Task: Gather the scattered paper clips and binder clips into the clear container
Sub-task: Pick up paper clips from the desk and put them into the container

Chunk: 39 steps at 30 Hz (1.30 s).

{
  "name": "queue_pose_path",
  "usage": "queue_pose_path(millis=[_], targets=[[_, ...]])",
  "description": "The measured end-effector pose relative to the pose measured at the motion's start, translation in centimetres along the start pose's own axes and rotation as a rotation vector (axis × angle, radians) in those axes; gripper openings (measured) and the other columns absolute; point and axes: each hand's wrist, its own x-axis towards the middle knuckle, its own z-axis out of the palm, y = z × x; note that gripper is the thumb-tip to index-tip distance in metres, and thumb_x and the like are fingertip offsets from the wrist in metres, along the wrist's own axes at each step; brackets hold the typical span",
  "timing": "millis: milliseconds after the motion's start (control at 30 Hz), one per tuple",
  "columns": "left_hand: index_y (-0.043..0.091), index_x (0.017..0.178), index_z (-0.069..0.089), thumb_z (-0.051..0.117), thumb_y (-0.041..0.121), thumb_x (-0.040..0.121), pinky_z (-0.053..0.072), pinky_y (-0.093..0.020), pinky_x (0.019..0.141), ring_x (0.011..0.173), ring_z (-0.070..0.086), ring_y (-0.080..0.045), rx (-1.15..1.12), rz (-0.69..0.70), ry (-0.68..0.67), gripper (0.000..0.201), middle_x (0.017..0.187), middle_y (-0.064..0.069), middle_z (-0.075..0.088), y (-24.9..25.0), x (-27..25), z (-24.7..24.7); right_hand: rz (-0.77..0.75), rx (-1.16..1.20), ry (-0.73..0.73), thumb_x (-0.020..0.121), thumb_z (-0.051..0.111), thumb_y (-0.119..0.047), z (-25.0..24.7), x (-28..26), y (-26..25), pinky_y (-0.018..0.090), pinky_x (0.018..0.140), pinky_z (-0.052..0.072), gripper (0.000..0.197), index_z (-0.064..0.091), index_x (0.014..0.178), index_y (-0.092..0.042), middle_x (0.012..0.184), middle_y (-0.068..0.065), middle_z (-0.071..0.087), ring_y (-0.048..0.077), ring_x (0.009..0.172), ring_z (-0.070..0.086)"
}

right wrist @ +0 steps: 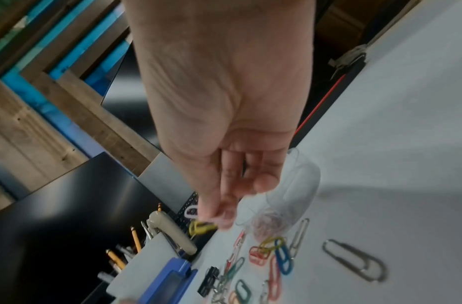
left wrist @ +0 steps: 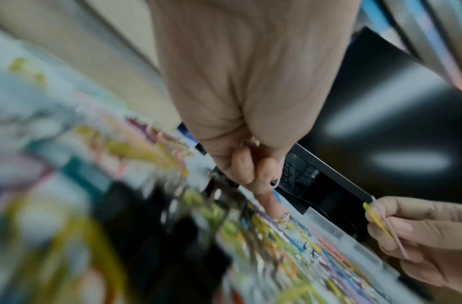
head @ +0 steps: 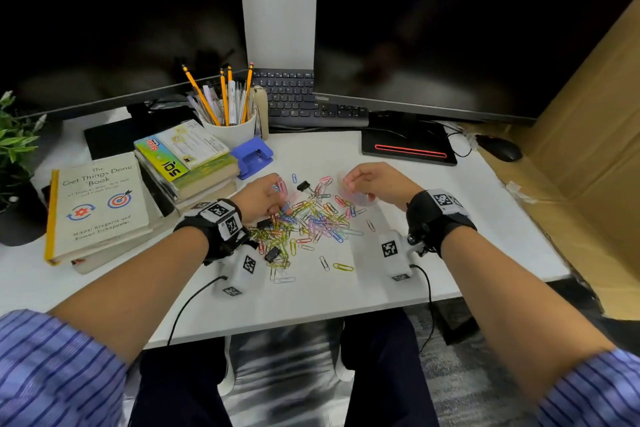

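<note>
The right hand (right wrist: 224,174) pinches a yellow paper clip (right wrist: 201,227) just above the clear container (right wrist: 284,197), lying at frame centre on the desk (head: 346,288). The left hand (head: 258,196) grips several clips over the scattered pile (head: 311,218). A blue hole punch (head: 252,156), stacked books (head: 194,166) and a pencil cup (head: 230,130) crowd the upper left.

Head cam sits up high looking forward and down over the white desk (head: 433,218), far enough back to catch both forearms, with the paper clip pile (head: 311,218) dead center and the monitors up at 12 o'clock. Left wrist cam is super close, peering along the left hand (left wrist: 250,102) toward 5 o'clock at the same pile (left wrist: 289,246), mostly blur, and it catches the right hand (left wrist: 419,236) at 4 o'clock. Right wrist cam hugs the right hand (right wrist: 224,102) looking down toward 6 o'clock, sharing those clips (right wrist: 276,257) plus the pencil cup (right wrist: 136,267) and blue hole punch (right wrist: 170,281) with the head view.
</note>
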Motion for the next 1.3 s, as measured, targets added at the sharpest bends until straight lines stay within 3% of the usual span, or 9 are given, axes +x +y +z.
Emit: queue_pose_path(millis=[233,467,567,700,800,900,1000,1100,1300], targets=[[0.015,0.079,0.036,0.035,0.008,0.101,0.045,-0.020,0.040,0.040,0.061,-0.010,0.264,-0.037,-0.105,0.023,0.080,-0.018,0.067,3.6,1.0,-0.5,0.020,0.036,0.047,0.087,0.056,-0.006,-0.6,-0.2,0.0,0.023,0.056,0.042,0.015,0.068,0.080,-0.013,0.084,0.005,0.065,0.013,0.068,0.054],[0.014,0.077,0.040,0.035,0.000,0.099,0.057,-0.044,0.086,0.091,0.068,-0.037,0.345,-0.003,-0.121,0.027,0.110,-0.029,0.064,6.5,2.1,1.4,0.158,0.036,0.352,0.081,0.057,-0.010,-1.3,0.7,2.5,0.041,0.089,0.048,0.023,0.062,0.060,-0.020,0.091,0.002,0.068,0.025,0.097,0.063],[0.006,0.080,0.049,0.045,-0.001,0.096,0.057,-0.044,0.086,0.079,0.068,-0.033,0.341,0.040,-0.145,0.018,0.107,-0.033,0.065,7.7,2.9,3.2,0.189,0.012,0.337,0.085,0.063,-0.019,-0.9,0.6,3.6,0.035,0.087,0.048,0.014,0.072,0.084,-0.007,0.100,0.008,0.068,0.022,0.096,0.060],[-0.001,0.087,0.061,0.052,0.002,0.093,0.052,-0.016,0.055,0.038,0.058,0.002,0.497,0.055,-0.133,0.011,0.097,-0.026,0.072,9.3,4.5,5.8,0.165,0.084,0.453,0.085,0.065,-0.018,-0.8,0.4,4.7,0.025,0.081,0.046,0.015,0.070,0.094,-0.008,0.106,0.007,0.069,0.020,0.096,0.060],[-0.008,0.098,0.068,0.053,0.003,0.092,0.050,-0.015,0.060,0.036,0.055,0.003,0.531,0.034,-0.081,0.020,0.091,-0.020,0.074,10.6,5.8,7.7,0.226,0.152,0.540,0.083,0.065,-0.013,-0.8,0.4,5.2,0.020,0.069,0.043,0.024,0.058,0.106,-0.014,0.101,0.005,0.055,0.020,0.086,0.052],[-0.005,0.096,0.070,0.054,0.008,0.091,0.053,-0.023,0.068,0.068,0.070,-0.009,0.640,0.017,-0.059,0.021,0.065,-0.001,0.059,12.0,6.4,9.3,0.288,0.190,0.468,0.084,0.061,-0.015,-0.3,0.8,5.8,0.036,0.085,0.047,0.041,0.053,0.124,-0.014,0.105,0.007,0.053,0.022,0.088,0.051],[0.006,0.070,0.056,0.051,0.013,0.093,0.051,-0.032,0.089,0.107,0.065,-0.029,0.772,0.039,-0.001,0.024,0.076,-0.006,0.062,13.0,6.6,10.5,0.286,0.186,0.495,0.085,0.056,-0.013,0.4,0.4,6.0,0.038,0.094,0.048,0.039,0.057,0.124,-0.015,0.105,0.008,0.058,0.023,0.089,0.056],[0.007,0.080,0.060,0.055,0.014,0.091,0.052,-0.030,0.089,0.102,0.064,-0.027,0.829,0.022,-0.010,0.014,0.114,-0.013,0.067,13.6,7.0,11.4,0.263,0.170,0.516,0.086,0.055,-0.013,0.8,0.1,5.9,0.039,0.097,0.049,0.037,0.058,0.123,-0.015,0.104,0.007,0.060,0.027,0.100,0.061],[0.005,0.118,0.065,0.060,0.007,0.087,0.049,-0.027,0.096,0.112,0.060,-0.022,0.789,0.096,-0.032,0.031,0.125,-0.009,0.062,13.0,7.9,11.9,0.242,0.176,0.496,0.086,0.054,-0.015,0.7,0.1,6.2,0.045,0.094,0.052,0.034,0.060,0.120,-0.015,0.107,0.016,0.070,0.032,0.095,0.067]])
